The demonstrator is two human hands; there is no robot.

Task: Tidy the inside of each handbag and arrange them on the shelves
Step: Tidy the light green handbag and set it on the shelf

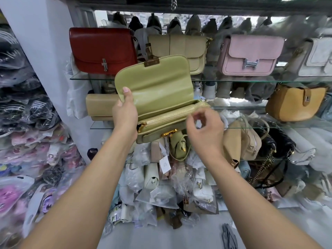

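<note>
Head: left hand (125, 112) grips green handbag (161, 87); right hand (204, 126) curled, grip unclear.

A white pillar (45, 56) stands at upper left. Glass shelves (233, 81) cross the middle right. Pale floor (161, 236) fills the bottom centre.

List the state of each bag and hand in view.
green handbag: flap lifted open, zip closed.
left hand: grips green handbag's left end.
right hand: fingers curled by the zip, blurred; hold unclear.
red handbag: flap closed, upright on shelf.
pink handbag: flap closed, upright on shelf.
</note>
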